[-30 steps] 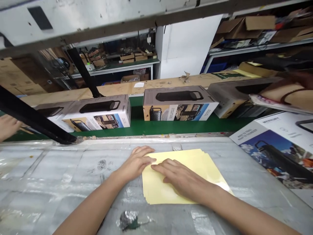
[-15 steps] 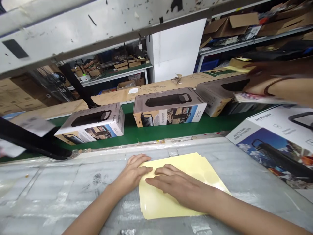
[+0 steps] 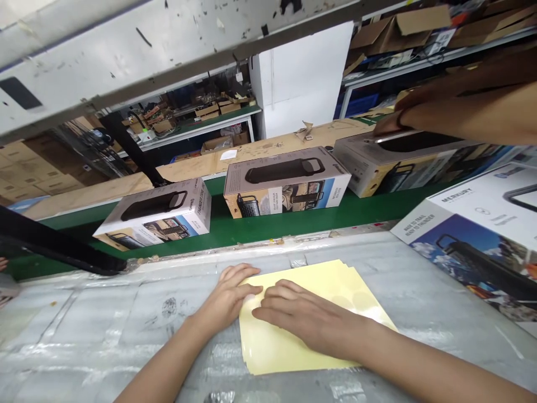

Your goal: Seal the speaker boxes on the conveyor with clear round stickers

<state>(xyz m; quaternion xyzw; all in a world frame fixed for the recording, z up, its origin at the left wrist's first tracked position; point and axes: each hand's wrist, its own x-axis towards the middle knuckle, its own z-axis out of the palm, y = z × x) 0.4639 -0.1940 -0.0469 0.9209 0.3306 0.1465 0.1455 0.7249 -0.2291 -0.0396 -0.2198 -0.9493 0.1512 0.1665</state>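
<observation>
A stack of yellow sticker sheets (image 3: 268, 352) lies on the bench, faint round outlines showing on its glossy top. My left hand (image 3: 229, 294) holds its upper left corner, thumb and index finger on the paper. My right hand (image 3: 300, 316) rests across the middle of the stack, its fingers bent and close together, thumb tip near the left edge. Between the two thumbs is a small pale round spot (image 3: 249, 298), perhaps a clear sticker. Whatever is under the right fingertips is hidden.
Plastic film covers the bench (image 3: 126, 336). Behind it, a green conveyor belt (image 3: 218, 229) carries several boxes with speaker pictures, including a middle box (image 3: 287, 182) and a left box (image 3: 155, 212). A larger white box (image 3: 482, 235) stands at right. A co-worker's arm (image 3: 470, 115) reaches over the belt.
The pale round spot now shows beside my left thumb. My hands have barely moved. The co-worker's arm has shifted left over the right box, and loose papers at far left have gone from view.
</observation>
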